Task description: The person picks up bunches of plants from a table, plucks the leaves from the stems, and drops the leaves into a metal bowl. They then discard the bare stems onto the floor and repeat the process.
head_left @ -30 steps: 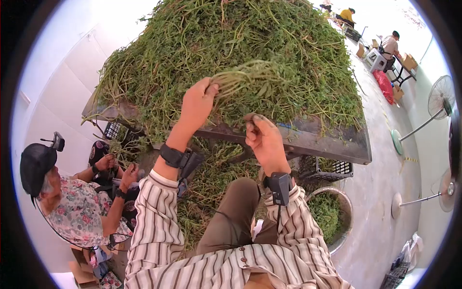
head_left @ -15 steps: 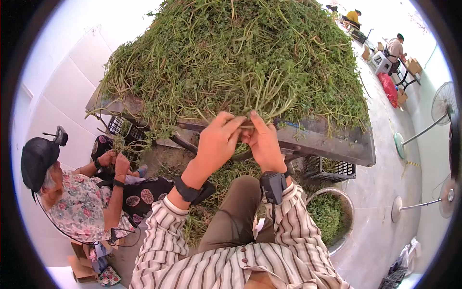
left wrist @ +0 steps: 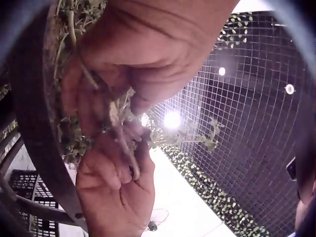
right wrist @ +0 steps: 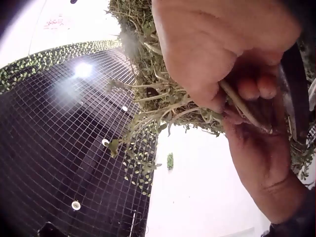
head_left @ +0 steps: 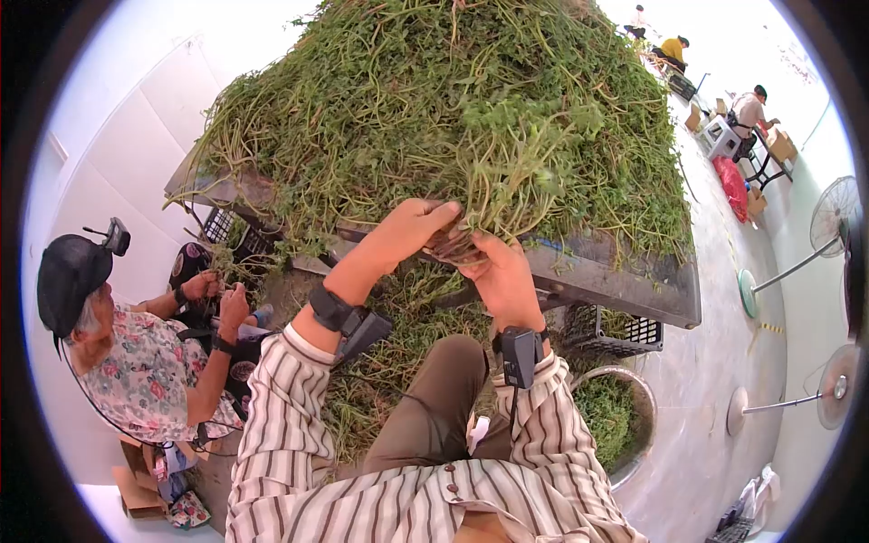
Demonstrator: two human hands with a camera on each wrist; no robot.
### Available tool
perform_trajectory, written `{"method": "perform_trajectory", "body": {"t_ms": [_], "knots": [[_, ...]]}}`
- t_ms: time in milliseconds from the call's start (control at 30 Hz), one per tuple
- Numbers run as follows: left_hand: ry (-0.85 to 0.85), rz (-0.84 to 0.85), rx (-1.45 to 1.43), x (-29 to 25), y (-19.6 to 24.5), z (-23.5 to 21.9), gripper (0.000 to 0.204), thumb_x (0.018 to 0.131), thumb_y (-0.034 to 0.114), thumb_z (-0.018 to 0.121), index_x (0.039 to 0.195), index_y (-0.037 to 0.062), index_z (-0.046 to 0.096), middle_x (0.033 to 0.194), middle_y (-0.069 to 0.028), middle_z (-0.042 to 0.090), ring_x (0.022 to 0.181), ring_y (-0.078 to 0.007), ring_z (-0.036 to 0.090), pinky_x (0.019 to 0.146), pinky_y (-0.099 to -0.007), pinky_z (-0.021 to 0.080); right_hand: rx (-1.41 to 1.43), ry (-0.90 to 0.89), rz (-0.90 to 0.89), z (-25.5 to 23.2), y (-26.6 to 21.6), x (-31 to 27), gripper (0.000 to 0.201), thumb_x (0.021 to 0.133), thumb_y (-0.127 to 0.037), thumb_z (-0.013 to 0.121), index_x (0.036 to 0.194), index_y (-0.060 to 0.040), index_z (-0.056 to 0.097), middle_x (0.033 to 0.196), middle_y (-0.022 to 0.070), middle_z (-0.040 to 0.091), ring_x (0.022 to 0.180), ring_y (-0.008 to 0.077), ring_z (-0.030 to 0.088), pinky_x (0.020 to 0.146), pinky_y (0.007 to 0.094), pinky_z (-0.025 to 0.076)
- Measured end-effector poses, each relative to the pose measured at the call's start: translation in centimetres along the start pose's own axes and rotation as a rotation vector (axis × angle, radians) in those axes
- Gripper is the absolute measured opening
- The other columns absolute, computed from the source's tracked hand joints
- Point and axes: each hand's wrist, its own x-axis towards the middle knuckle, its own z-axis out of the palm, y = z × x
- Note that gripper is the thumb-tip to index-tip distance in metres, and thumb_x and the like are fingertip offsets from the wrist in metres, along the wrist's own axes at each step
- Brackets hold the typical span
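Observation:
Both hands meet in front of the table's near edge, at the base of a bunch of leafy green stems (head_left: 518,185). My right hand (head_left: 501,282) grips the stem ends, and the leafy tops fan out away from me over the pile. From the left, my left hand (head_left: 398,237) has its fingers bent in on the same stem ends. The right wrist view shows a thick stem (right wrist: 244,106) between the curled fingers. In the left wrist view a pale stem (left wrist: 126,148) crosses between the two hands; the left fingertips are blurred there.
A large heap of greens (head_left: 389,118) covers the dark table (head_left: 634,285). Below are a black crate (head_left: 625,333), a round tub (head_left: 652,425) of greens and loose stems on the floor. Another person (head_left: 149,371) sits at the left. Fans (head_left: 835,206) stand at the right.
My left hand has come down from over the heap to the right hand. The bunch it held now stands up from the right hand, with both hands at its base.

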Motion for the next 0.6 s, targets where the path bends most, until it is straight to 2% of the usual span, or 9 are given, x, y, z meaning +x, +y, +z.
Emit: {"method": "perform_trajectory", "body": {"t_ms": [33,67,133,267,333,433,467,533,600], "knots": [[-0.044,-0.109,-0.251,0.1,0.2,0.1,0.029,0.089,0.027,0.053,0.087,0.0001,0.061,0.074,-0.0028,0.058,0.069,-0.0096,0.05,0.064,-0.0263,0.04,-0.028,0.014,-0.004,0.1,-0.1,0.0,0.019,0.085,-0.014,0.05,0.095,-0.001,0.058,0.08,0.0032,0.061,0.062,0.0093,0.05,0.054,0.0243,0.038],[-0.042,-0.109,-0.252,0.3,0.3,0.1,0.029,0.089,0.027,0.053,0.087,0.0001,0.061,0.074,-0.0028,0.058,0.069,-0.0096,0.05,0.064,-0.0263,0.04,-0.029,0.013,-0.003,-0.3,-0.1,0.0,0.019,0.085,-0.014,0.05,0.095,-0.001,0.058,0.08,0.0032,0.061,0.062,0.0093,0.05,0.054,0.0243,0.038],[-0.108,-0.11,-0.342,0.7,0.6,0.1,0.027,0.088,0.027,0.054,0.09,0.0007,0.06,0.08,-0.0014,0.058,0.071,-0.0091,0.05,0.065,-0.0245,0.04,-0.012,-0.161,0.031,-1.3,-0.1,0.3,0.02,0.083,-0.008,0.05,0.1,0.0019,0.055,0.092,0.0089,0.062,0.07,0.0118,0.054,0.059,0.026,0.04],[-0.263,-0.059,-0.199,1.9,-0.1,-0.9,0.027,0.088,0.028,0.054,0.094,0.0015,0.058,0.082,-0.001,0.057,0.07,-0.0091,0.051,0.063,-0.0245,0.042,-0.103,-0.216,0.013,-0.3,-0.4,-0.1,0.02,0.083,-0.007,0.05,0.101,-0.0002,0.055,0.087,0.0066,0.061,0.065,0.0104,0.052,0.056,0.0249,0.039],[-0.108,-0.109,-0.408,2.2,-0.5,-0.3,0.023,0.09,0.024,0.051,0.096,0.0017,0.054,0.078,-0.0006,0.054,0.066,-0.0111,0.05,0.059,-0.0258,0.042,-0.098,-0.117,0.029,0.2,-0.4,-0.3,0.016,0.085,-0.011,0.05,0.097,-0.002,0.055,0.08,0.0053,0.06,0.059,0.01,0.05,0.053,0.0251,0.038],[0.022,-0.117,-0.58,2.1,0.5,-0.2,0.019,0.092,0.019,0.045,0.093,0.0012,0.051,0.071,-0.0007,0.048,0.062,-0.0122,0.048,0.054,-0.0267,0.04,-0.094,-0.102,-0.041,0.0,0.4,0.0,0.015,0.089,-0.017,0.05,0.092,-0.0026,0.055,0.075,0.0048,0.059,0.056,0.0093,0.047,0.049,0.026,0.038],[0.022,-0.119,-0.58,2.2,0.2,-0.4,0.019,0.092,0.019,0.045,0.093,0.0012,0.051,0.071,-0.0007,0.048,0.062,-0.0122,0.048,0.054,-0.0267,0.04,-0.094,-0.101,-0.039,0.1,0.4,0.0,0.015,0.089,-0.017,0.05,0.092,-0.0026,0.055,0.075,0.0048,0.059,0.056,0.0093,0.047,0.049,0.026,0.038],[0.118,-0.048,-0.762,2.6,-0.5,-0.9,0.016,0.093,0.015,0.041,0.091,0.0013,0.048,0.068,-0.0003,0.046,0.059,-0.0122,0.044,0.053,-0.0253,0.039,-0.099,0.067,-0.1,0.5,0.4,0.0,0.018,0.09,-0.02,0.048,0.086,-0.004,0.054,0.071,0.0027,0.057,0.053,0.0092,0.049,0.045,0.0259,0.038],[0.17,-0.07,-0.845,3.0,-0.4,-1.8,0.014,0.094,0.014,0.039,0.089,0.0029,0.047,0.065,0.0018,0.04,0.054,-0.0098,0.038,0.049,-0.0236,0.036,-0.083,0.083,-0.104,0.5,0.6,0.2,0.017,0.09,-0.021,0.049,0.088,-0.0041,0.052,0.075,0.0034,0.057,0.055,0.0095,0.05,0.044,0.0269,0.039]]}}
